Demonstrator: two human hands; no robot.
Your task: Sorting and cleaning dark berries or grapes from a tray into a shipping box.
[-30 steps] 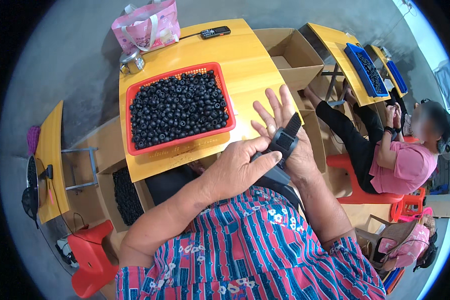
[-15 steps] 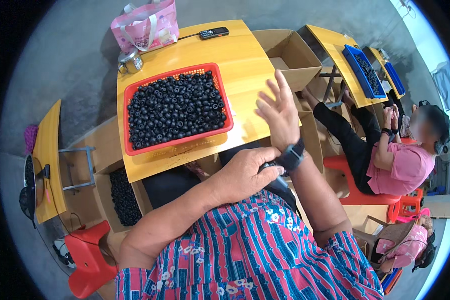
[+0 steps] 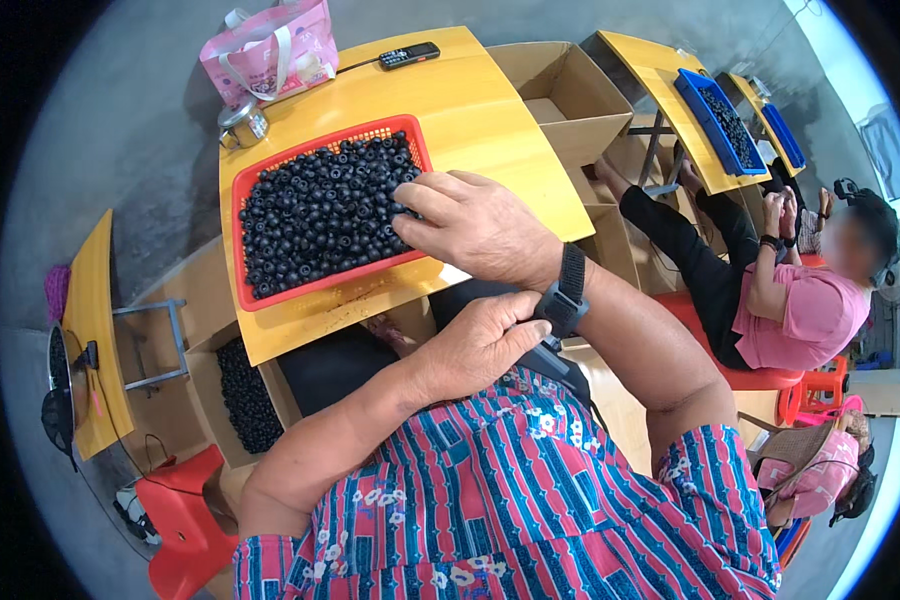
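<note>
A red plastic basket [image 3: 238, 215] full of small round black parts with holes [image 3: 320, 215] sits on the yellow table. My right hand [image 3: 480, 228] reaches over the basket's right side, back upward, fingers bent and slightly apart. Its fingertips are at the black parts; I see nothing held in them. A black wristwatch [image 3: 564, 302] is on the right wrist. Just beside the watch, my left hand [image 3: 480, 345] has thumb and forefinger closed together. What lies between them is hidden. Below it a greyish elongated thing [image 3: 560, 368] partly shows near my lap.
On the yellow table [image 3: 470, 95] are a pink bag [image 3: 275, 55], a metal canister [image 3: 242, 125] and a dark keypad phone [image 3: 408, 55]. Cardboard boxes [image 3: 585, 130] flank the table. A person in pink [image 3: 800, 310] sits at the right near a blue tray [image 3: 718, 125].
My right hand has swung left and down from a raised, spread pose to the basket's right side. The left hand stays near the watch. The view has shifted slightly.
</note>
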